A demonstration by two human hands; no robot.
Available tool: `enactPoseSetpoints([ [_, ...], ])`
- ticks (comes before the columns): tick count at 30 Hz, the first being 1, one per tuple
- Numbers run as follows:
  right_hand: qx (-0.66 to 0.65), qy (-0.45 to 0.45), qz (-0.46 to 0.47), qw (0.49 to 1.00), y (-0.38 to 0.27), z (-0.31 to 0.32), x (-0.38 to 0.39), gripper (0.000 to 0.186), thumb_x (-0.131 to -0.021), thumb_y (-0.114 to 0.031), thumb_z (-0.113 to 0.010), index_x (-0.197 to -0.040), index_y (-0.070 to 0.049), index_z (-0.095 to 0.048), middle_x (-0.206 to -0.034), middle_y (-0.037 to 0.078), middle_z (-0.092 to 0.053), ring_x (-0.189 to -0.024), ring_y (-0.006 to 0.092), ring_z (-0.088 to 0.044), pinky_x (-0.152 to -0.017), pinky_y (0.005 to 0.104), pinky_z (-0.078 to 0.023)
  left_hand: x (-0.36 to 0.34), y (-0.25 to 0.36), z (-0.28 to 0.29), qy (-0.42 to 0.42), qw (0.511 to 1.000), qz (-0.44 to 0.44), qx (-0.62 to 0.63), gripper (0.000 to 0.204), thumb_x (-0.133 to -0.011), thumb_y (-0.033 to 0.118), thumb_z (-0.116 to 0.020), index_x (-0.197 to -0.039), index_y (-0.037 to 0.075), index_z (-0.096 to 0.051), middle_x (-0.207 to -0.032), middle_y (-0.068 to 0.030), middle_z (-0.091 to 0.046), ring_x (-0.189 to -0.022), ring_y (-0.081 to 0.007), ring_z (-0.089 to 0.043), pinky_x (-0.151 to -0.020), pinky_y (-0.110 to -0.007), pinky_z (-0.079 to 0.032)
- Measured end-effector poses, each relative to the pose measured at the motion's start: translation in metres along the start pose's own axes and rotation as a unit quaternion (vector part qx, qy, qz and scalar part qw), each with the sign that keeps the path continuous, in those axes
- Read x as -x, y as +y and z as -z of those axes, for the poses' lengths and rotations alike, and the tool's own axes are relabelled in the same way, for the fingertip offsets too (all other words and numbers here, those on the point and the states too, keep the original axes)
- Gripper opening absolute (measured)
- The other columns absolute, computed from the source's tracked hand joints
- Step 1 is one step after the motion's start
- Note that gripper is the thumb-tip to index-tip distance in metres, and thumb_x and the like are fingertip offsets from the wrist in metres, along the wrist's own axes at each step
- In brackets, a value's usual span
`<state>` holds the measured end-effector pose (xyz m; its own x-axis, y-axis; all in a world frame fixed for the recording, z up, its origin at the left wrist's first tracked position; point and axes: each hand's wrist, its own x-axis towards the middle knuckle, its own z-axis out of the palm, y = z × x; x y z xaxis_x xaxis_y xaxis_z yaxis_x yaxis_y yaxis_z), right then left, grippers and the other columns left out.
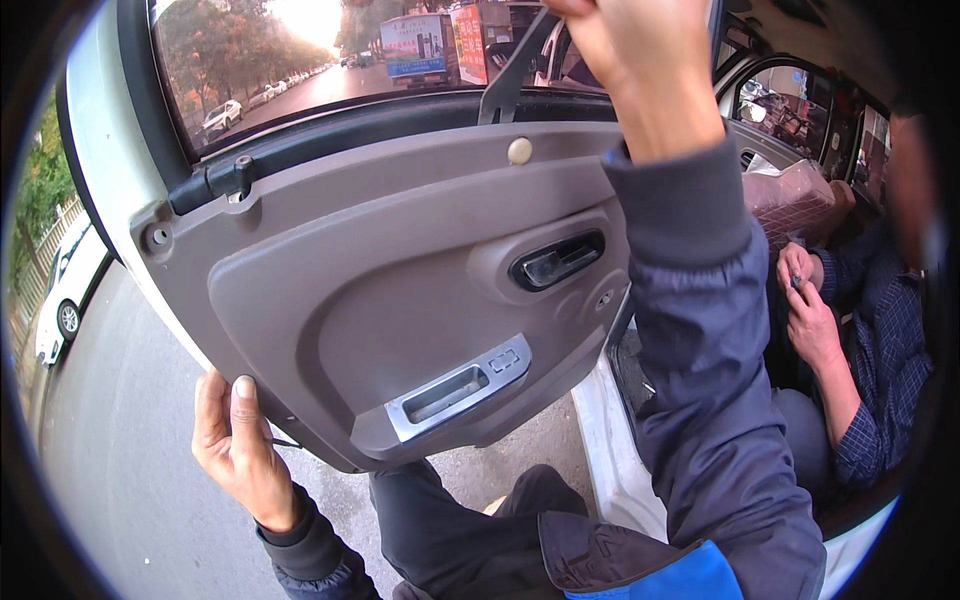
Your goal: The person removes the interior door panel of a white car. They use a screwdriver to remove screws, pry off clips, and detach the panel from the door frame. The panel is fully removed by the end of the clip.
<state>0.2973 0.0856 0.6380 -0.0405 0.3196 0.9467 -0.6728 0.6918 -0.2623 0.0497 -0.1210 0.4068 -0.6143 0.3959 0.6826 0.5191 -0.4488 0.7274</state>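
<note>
An open car door with a grey-brown inner panel [400,290] stands before me. My right hand [640,50], partly cut off by the top edge of the picture, is closed around the upper end of a flat grey metal bar [512,75]. The bar's lower end stands in the slot between window glass and panel. At the door's lower left edge, my left hand [240,450] grips the rim, thumb on the panel side. A short dark thin piece [285,443] shows beside it; what it belongs to I cannot tell. The panel carries a black inner handle [557,262] and a silver pull-handle trim [458,388].
A round cream knob [519,151] sits near the panel's top. Inside the car at right, a person [890,340] sits, holding something small. The pale door sill [610,440] runs below. A white car [70,285] is parked at the far left; a truck [418,48] shows through the glass.
</note>
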Motion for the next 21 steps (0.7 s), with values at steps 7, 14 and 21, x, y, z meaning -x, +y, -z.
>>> enactPoseSetpoints([
  [7, 0.298, 0.082, 0.087, 0.947, 0.037, 0.004, -0.028, 0.026, -0.107, -0.020, -0.043, -0.098, -0.002, -0.060, -0.072, 0.015, -0.058, -0.056, 0.0280, -0.058, -0.055, 0.0395, -0.048, 0.002, -0.001, 0.002, 0.003, 1.000, 0.014, 0.011, 0.019, -0.102, 0.005, -0.063, -0.117, -0.005, -0.069, -0.087, 0.0031, -0.057, -0.064, -0.0017, -0.037, -0.054, -0.020, -0.026],
  [14, 0.612, 0.101, 0.224, 0.751, 0.044, 0.014, -0.037, 0.047, -0.101, -0.033, -0.047, -0.094, 0.007, -0.070, -0.091, 0.036, -0.067, -0.088, 0.0538, -0.067, -0.082, 0.0550, -0.052, 0.003, -0.003, 0.002, 0.010, 1.000, 0.019, 0.007, 0.019, -0.103, 0.005, -0.062, -0.116, -0.007, -0.067, -0.092, 0.0021, -0.055, -0.070, -0.0039, -0.038, -0.060, -0.022, -0.027],
  [21, 0.585, 0.104, 0.270, 0.758, 0.052, 0.005, -0.039, 0.045, -0.101, -0.035, -0.047, -0.096, 0.003, -0.072, -0.093, 0.033, -0.069, -0.091, 0.0537, -0.065, -0.083, 0.0561, -0.051, 0.003, -0.006, 0.000, 0.007, 0.998, 0.021, 0.051, 0.017, -0.103, 0.005, -0.062, -0.114, -0.008, -0.066, -0.093, 0.0015, -0.055, -0.077, -0.0041, -0.043, -0.069, -0.019, -0.033],
])
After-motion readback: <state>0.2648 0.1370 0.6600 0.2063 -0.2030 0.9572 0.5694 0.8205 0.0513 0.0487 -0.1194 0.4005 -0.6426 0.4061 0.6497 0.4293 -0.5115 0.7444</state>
